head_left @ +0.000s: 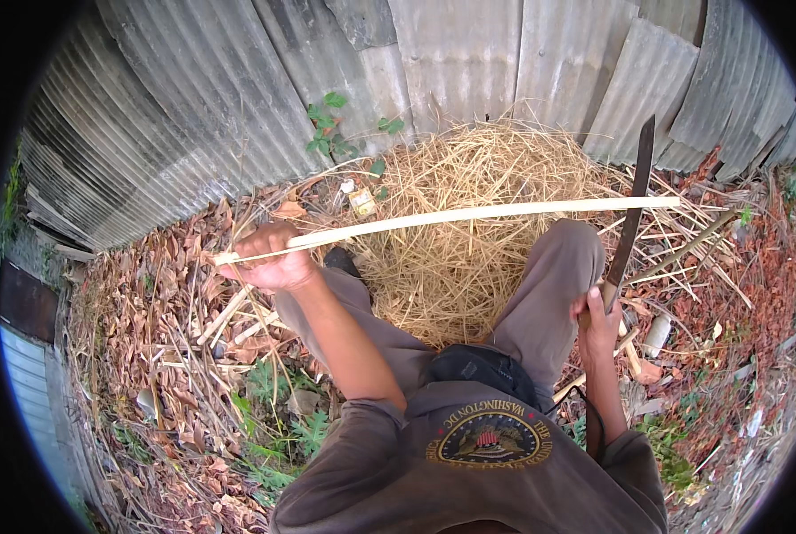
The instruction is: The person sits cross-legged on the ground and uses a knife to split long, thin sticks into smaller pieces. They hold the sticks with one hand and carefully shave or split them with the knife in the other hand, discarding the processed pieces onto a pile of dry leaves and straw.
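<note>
Flanking the straw pile (496,165), the left hand (278,259) grips a pale strip (469,214) and the right hand (599,322) a knife (642,169).

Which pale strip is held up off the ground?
The long strip in the left hand, above the straw; other pale strips lie on the ground.

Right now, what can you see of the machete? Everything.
The machete has a long, dark, metal-looking blade and a brownish handle, mostly hidden by the right hand closed around it. It sits at the person's right, tip pointing away from the body and leaning slightly right. In this view the blade crosses the pale strip near its right end; whether they touch, I can't tell.
</note>
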Action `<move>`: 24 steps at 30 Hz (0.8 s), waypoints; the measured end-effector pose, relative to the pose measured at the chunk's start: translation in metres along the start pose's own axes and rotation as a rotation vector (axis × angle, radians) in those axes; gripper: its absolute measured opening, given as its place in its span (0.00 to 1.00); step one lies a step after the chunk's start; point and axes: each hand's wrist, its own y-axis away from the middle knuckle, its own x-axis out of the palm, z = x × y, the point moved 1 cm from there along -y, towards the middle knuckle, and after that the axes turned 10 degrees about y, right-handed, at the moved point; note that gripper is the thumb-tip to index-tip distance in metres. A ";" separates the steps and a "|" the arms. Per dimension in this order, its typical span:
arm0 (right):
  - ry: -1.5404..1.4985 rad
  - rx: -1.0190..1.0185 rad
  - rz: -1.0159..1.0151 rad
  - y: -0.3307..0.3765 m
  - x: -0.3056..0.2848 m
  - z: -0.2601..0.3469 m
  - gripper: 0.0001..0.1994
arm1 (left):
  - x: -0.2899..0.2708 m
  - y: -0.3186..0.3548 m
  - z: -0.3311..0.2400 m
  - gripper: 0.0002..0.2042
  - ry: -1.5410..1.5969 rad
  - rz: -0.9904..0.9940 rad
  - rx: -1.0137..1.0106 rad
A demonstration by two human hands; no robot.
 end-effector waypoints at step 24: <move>-0.214 -0.261 -0.075 -0.128 0.192 0.072 0.14 | -0.083 0.102 0.027 0.19 0.034 -0.397 0.165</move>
